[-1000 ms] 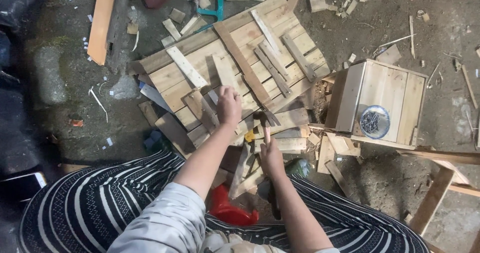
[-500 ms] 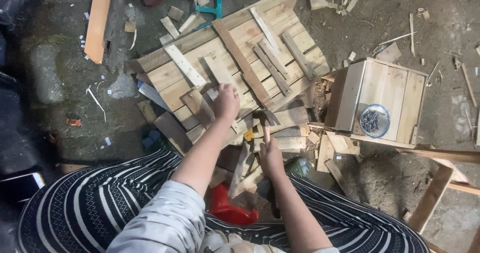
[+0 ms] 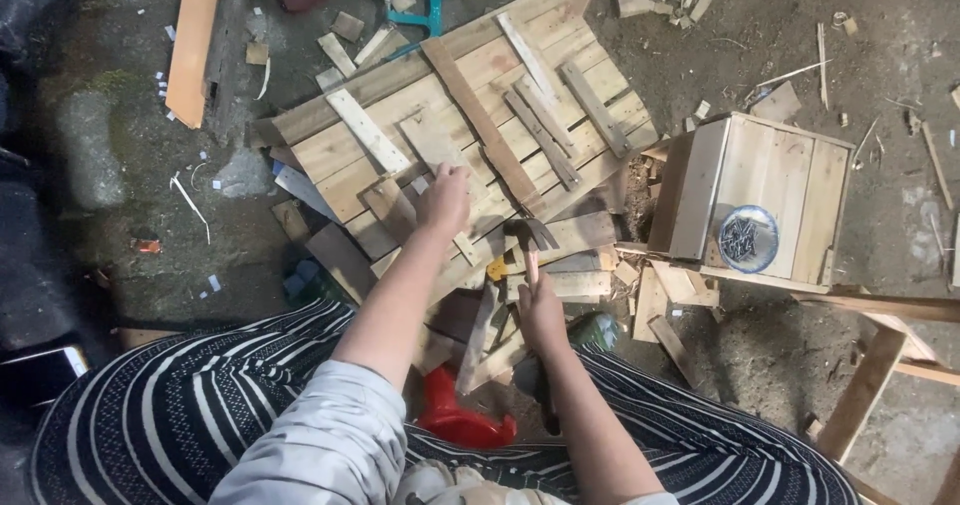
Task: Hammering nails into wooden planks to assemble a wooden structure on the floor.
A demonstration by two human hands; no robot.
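My left hand (image 3: 443,198) rests fingers-down on a short wooden slat (image 3: 425,143) lying on a slatted wooden panel (image 3: 470,95) on the ground. My right hand (image 3: 541,312) grips the handle of a claw hammer (image 3: 529,237), whose metal head sits just above the hand near the panel's lower edge. Loose wood strips lie on the panel around both hands.
A small wooden box (image 3: 760,200) with a round tin of nails (image 3: 747,238) on top stands at the right. Wood offcuts litter the dirt floor. A long plank (image 3: 193,40) lies upper left, a teal tool (image 3: 432,10) at top, a red object (image 3: 455,420) between my knees.
My left hand has shifted slightly up onto the slat. The hammer in my right hand has stayed near the same spot.
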